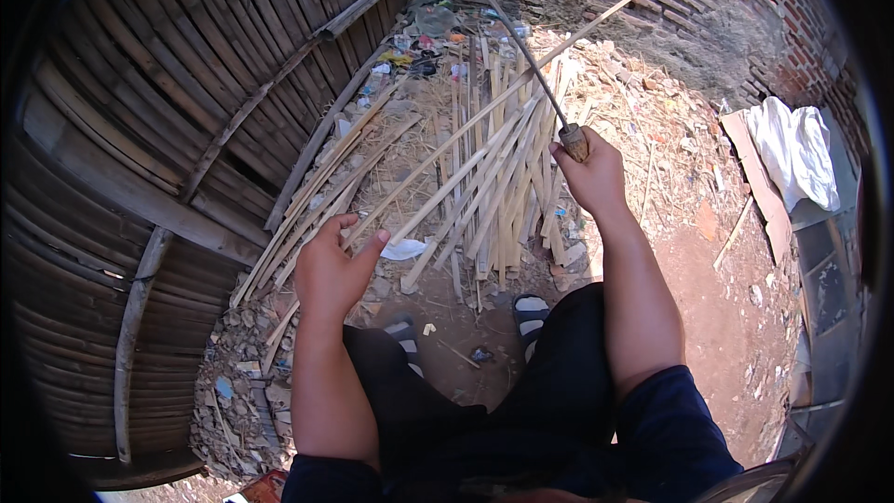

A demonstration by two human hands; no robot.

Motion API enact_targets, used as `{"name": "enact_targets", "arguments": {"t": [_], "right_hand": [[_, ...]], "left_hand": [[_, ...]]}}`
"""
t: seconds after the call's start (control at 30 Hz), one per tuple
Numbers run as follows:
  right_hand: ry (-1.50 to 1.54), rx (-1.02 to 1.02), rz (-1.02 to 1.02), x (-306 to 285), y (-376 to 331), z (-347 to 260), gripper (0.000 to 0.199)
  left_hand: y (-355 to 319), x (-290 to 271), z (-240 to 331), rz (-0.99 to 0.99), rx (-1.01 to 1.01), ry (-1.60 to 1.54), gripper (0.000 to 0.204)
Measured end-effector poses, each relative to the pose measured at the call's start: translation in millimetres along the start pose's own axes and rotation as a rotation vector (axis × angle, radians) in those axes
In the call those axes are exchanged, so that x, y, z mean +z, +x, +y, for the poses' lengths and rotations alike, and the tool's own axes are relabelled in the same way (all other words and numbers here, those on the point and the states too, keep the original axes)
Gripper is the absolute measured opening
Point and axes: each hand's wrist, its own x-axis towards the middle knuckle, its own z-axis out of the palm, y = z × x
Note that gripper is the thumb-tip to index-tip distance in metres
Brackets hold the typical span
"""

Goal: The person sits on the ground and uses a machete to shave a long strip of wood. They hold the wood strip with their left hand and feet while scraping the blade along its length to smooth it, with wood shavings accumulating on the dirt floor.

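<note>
My right hand (593, 173) grips the short wooden handle of a long, thin-bladed knife (521, 49), its dark blade pointing up and forward to the left. A long pale bamboo strip (596, 20) slants from the far right down to my left hand (335, 265), crossing the blade's line. It runs into the gap between thumb and fingers there, with the thumb held loosely off to one side; the lower fingers are hidden. Many similar strips (494, 168) lie fanned out on the ground ahead of me, between both hands.
A bamboo slat wall (186, 65) stands at left, a brick wall (689, 0) at the back. Rubble and litter (410, 61) cover much of the ground. White cloth (792, 154) hangs at right beside a brown board (754, 177). My sandalled feet (531, 317) are close to the strips.
</note>
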Motion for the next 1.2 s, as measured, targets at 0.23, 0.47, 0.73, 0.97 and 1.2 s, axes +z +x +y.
{"name": "enact_targets", "arguments": {"t": [0.23, 0.47, 0.73, 0.97, 1.2], "right_hand": [[-0.239, -0.596, -0.284, 21, -39, -50, 0.019], [-0.060, -0.201, -0.117, 8, -8, -24, 0.024], [-0.036, -0.050, -0.055, 2, -3, -3, 0.030], [-0.273, -0.583, -0.301, 19, -40, -59, 0.018], [-0.105, -0.135, -0.086, -10, -4, -25, 0.028]], "left_hand": [[-1, 4, 5, -0.119, -0.039, -0.083, 0.061], [-2, -6, 3, -0.041, -0.069, -0.035, 0.064], [0, -2, 2, -0.035, -0.046, -0.030, 0.065], [-1, 5, -1, -0.065, -0.059, -0.028, 0.068], [-4, -11, 13, -0.080, -0.079, 0.052, 0.064]]}}
